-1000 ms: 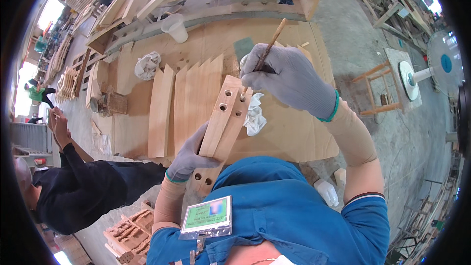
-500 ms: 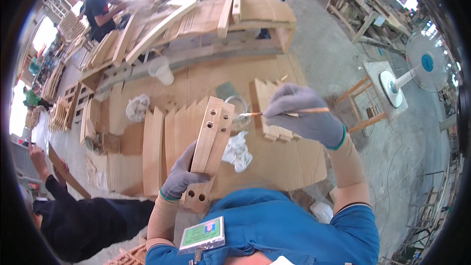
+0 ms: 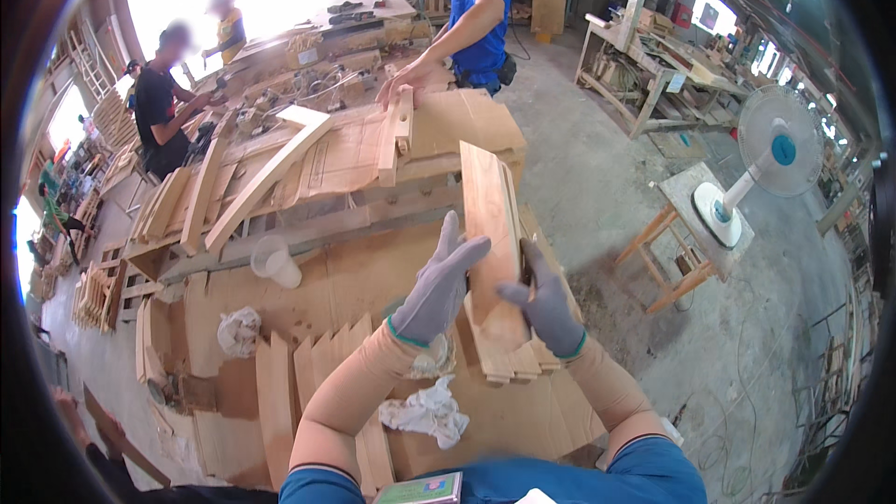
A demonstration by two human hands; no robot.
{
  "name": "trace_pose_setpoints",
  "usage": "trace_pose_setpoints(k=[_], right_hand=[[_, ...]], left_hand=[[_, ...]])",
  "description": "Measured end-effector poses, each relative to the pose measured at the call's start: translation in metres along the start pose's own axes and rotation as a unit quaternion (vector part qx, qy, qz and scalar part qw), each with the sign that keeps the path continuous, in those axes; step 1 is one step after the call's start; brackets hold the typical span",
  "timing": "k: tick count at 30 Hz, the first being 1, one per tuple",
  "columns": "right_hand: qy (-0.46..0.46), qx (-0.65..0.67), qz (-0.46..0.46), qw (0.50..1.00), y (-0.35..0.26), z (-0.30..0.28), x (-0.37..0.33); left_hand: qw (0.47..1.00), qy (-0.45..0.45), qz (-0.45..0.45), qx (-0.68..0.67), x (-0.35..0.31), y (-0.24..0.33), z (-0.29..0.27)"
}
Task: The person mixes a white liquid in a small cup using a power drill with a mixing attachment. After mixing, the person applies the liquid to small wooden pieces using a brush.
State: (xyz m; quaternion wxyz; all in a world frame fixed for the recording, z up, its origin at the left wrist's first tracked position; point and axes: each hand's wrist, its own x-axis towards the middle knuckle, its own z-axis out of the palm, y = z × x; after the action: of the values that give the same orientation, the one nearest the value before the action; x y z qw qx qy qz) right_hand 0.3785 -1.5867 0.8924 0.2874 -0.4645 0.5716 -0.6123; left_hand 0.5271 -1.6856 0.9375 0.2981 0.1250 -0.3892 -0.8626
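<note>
I'm seeing the board (image 3: 490, 215) leaning between two gloved hands, just right of the centre of the frame. The left hand (image 3: 437, 282) is keeping its fingers straight, its thumb overlapping the board's left edge; the right hand (image 3: 549, 308) is curling loosely at the right edge. Whether either is truly gripping, I can't tell. Below them, a stack (image 3: 523, 364) is lying near a rag (image 3: 429, 413) at lower centre. A cup (image 3: 276, 261) is sitting farther left, and a fan (image 3: 779, 147) is standing at upper right.
</note>
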Motion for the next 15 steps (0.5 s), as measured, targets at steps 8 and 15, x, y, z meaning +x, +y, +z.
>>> trace_pose_setpoints(k=[8,15], right_hand=[[-0.009,-0.333,-0.027,0.942,0.018,-0.025,0.230],[0.000,-0.535,0.027,0.845,0.040,-0.007,0.363]], left_hand=[[0.995,0.085,0.022,0.047,-0.044,0.041,-0.068],[0.957,0.283,0.064,0.004,-0.135,0.034,-0.153]])
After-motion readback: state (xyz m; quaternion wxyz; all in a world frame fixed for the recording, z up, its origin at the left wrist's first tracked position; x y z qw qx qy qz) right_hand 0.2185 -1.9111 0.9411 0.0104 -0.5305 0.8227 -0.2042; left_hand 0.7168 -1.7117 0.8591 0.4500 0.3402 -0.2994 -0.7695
